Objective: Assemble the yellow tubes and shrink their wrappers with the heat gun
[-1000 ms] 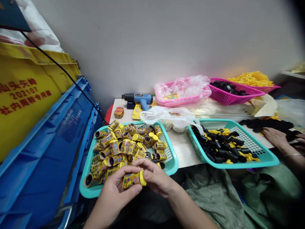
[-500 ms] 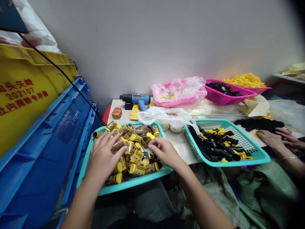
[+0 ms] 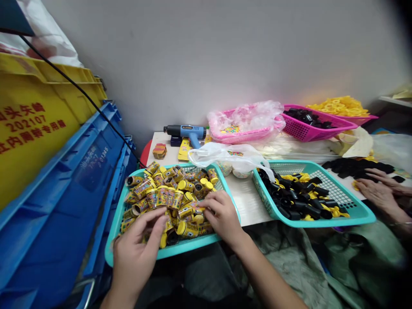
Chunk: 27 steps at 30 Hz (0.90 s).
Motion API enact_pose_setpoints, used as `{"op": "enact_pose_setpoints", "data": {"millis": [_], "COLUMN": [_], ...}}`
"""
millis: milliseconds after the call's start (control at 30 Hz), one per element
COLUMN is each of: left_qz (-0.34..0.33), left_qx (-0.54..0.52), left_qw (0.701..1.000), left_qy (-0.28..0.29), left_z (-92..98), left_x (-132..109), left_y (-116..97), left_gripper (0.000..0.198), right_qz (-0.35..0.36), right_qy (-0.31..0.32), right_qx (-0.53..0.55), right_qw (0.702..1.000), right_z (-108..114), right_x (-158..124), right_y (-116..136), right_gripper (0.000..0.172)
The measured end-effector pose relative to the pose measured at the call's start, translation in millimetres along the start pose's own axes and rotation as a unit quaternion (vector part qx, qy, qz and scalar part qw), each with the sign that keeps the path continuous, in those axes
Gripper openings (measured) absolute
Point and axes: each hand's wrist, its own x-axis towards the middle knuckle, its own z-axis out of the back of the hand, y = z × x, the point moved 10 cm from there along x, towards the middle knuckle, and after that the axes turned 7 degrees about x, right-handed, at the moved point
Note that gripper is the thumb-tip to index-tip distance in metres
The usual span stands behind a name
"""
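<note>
left hand point(image 3: 135, 246) drawn nearer | hands apart, grips unclear | jar point(image 3: 189, 229) below right hand point(image 3: 223, 218): axis crosswise, capped leftward | fingertip contacts obscured

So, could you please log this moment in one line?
left hand: over labelled tubes, grip unclear | right hand: at tubes, grip unclear | tubes: heaped in left-side teal basket

The left hand point(image 3: 137, 246) and right hand point(image 3: 223, 216), joined around one container a second ago, are now apart. The left, spread over the pile half a second ago, has drawn back to the turquoise basket's point(image 3: 183, 247) near side, fingers curled. The right's fingers have moved onto a container point(image 3: 186, 211). At far right, a co-worker's second hand point(image 3: 383, 177) has come further in.
</note>
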Motion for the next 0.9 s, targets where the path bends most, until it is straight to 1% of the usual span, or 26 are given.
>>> {"op": "enact_pose_setpoints", "data": {"millis": [33,67,100,133,200,267,300,333,367,400,433,467,500,533,567,633,667,700,733,767,833,867,900], "left_qz": [0.057,0.099,0.126,0.143,0.163,0.166,0.165,0.164,0.164,0.164,0.164,0.164,0.163,0.163,0.166,0.176,0.18,0.18,0.175,0.167,0.161,0.166,0.176], "left_qx": [-0.066,-0.132,-0.188,-0.229,-0.262,-0.258,-0.253,-0.247,-0.241,-0.237,-0.234,-0.233,-0.231,-0.228,-0.225,-0.222,-0.218,-0.211,-0.204,-0.198,-0.195,-0.203,-0.213], "left_qw": [0.995,0.982,0.966,0.954,0.942,0.941,0.942,0.944,0.946,0.949,0.951,0.954,0.956,0.958,0.959,0.957,0.956,0.956,0.959,0.963,0.966,0.963,0.958], "left_qy": [0.052,0.095,0.122,0.134,0.13,0.14,0.146,0.147,0.141,0.13,0.117,0.098,0.078,0.059,0.051,0.065,0.08,0.09,0.09,0.079,0.058,0.062,0.073], "left_z": [-15.4,-30.8,-43.8,-53.5,-64.7,-71.6,-73.1,-72.7,-70.5,-67.5,-64.3,-60.6,-57.1,-54.3,-53.6,-57.0,-59.0,-59.0,-56.1,-50.5,-40.5,-39.6,-41.1], "left_x": [-6,-13,-19,-23,-25,-23,-21,-20,-19,-18,-18,-19,-22,-25,-30,-42,-47,-52,-55,-56,-54,-53,-51], "left_y": [7,9,8,5,3,4,6,10,14,18,22,26,28,30,31,30,29,27,24,22,20,21,23], "left_gripper": [0.038,0.046,0.053,0.057,0.058,0.057,0.057,0.057,0.058,0.058,0.057,0.055,0.053,0.051,0.05,0.051,0.053,0.056,0.059,0.061,0.064,0.065,0.065], "right_qz": [0.055,0.105,0.138,0.153,0.154,0.116,0.076,0.023,-0.035,-0.088,-0.127,-0.152,-0.173,-0.194,-0.215,-0.259,-0.273,-0.279,-0.278,-0.273,-0.255,-0.246,-0.238], "right_qy": [-0.039,-0.071,-0.094,-0.104,-0.123,-0.151,-0.155,-0.14,-0.098,-0.037,0.024,0.069,0.089,0.081,0.05,-0.022,-0.049,-0.066,-0.069,-0.055,-0.005,0.019,0.035], "right_qx": [0.016,0.028,0.034,0.037,0.05,0.103,0.152,0.216,0.285,0.344,0.384,0.411,0.435,0.465,0.506,0.6,0.631,0.639,0.628,0.604,0.538,0.508,0.486], "right_qw": [0.998,0.992,0.985,0.982,0.979,0.976,0.973,0.966,0.953,0.934,0.914,0.896,0.879,0.86,0.834,0.756,0.725,0.714,0.724,0.747,0.803,0.825,0.84], "right_z": [10,18,23,25,29,37,40,38,28,13,-4,-18,-28,-35,-40,-47,-49,-48,-46,-44,-41,-41,-41], "right_x": [-9,-19,-28,-34,-40,-39,-36,-32,-28,-27,-28,-31,-34,-37,-40,-46,-48,-49,-48,-45,-41,-40,-40], "right_y": [11,21,27,29,29,21,13,4,-3,-6,-3,2,7,10,10,7,6,5,5,6,11,14,16], "right_gripper": [0.019,0.019,0.018,0.017,0.017,0.019,0.02,0.023,0.028,0.033,0.036,0.036,0.034,0.031,0.03,0.033,0.034,0.034,0.032,0.029,0.022,0.02,0.02]}}
